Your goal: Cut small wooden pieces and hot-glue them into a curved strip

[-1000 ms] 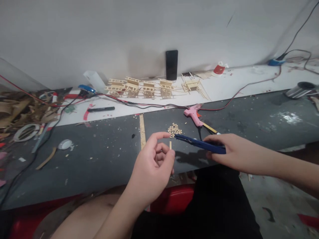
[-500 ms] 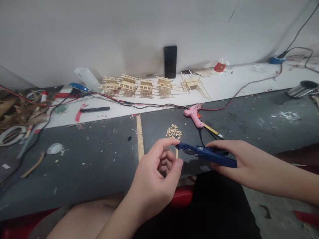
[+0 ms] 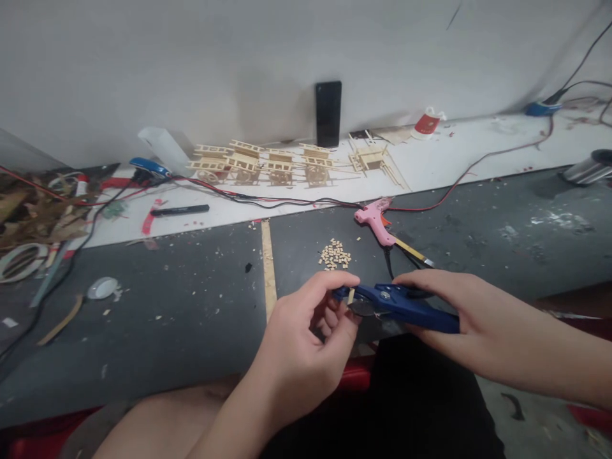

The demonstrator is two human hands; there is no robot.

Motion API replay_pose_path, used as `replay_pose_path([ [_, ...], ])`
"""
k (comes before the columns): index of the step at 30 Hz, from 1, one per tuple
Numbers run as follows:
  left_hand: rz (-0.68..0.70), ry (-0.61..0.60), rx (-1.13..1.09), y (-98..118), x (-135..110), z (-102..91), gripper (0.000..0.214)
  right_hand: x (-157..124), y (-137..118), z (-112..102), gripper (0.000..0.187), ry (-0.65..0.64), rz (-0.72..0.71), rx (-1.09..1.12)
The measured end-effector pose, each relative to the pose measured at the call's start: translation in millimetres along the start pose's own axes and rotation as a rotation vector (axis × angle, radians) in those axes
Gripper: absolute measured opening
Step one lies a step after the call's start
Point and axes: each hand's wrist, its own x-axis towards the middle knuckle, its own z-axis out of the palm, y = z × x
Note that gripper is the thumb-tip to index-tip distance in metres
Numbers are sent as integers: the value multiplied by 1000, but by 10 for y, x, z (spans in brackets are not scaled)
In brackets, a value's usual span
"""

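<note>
My left hand point(image 3: 306, 338) pinches a thin wooden stick point(image 3: 351, 295) between thumb and fingers, holding it upright. My right hand point(image 3: 449, 312) grips blue-handled cutters point(image 3: 396, 305) whose jaws sit around the stick's upper end. Just beyond the hands, a small pile of cut wooden bits point(image 3: 335, 254) lies on the dark grey worktop point(image 3: 191, 306).
A pink glue gun point(image 3: 375, 220) lies behind the pile, with red and black wires trailing across. Several small wooden stick models point(image 3: 268, 164) and a black phone point(image 3: 328, 113) stand by the wall. A long wooden strip point(image 3: 268, 268), a black marker point(image 3: 179, 210) and tape rolls lie at left.
The stick and the cutters have come together: the jaws now close around the stick's top. Both hands have drifted nearer to me and slightly right.
</note>
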Motion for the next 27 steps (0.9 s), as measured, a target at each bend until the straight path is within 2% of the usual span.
replay_pose_path([
  [9,32,-3,-25,46,6,-14,15,-64,36,29,33,141,-140,-137],
  [21,-52,-25,-191,62,23,34,20,-100,-40,11,18,166,-128,-127],
  [27,-118,-56,-318,60,39,48,23,-113,-41,12,27,164,-78,-123],
])
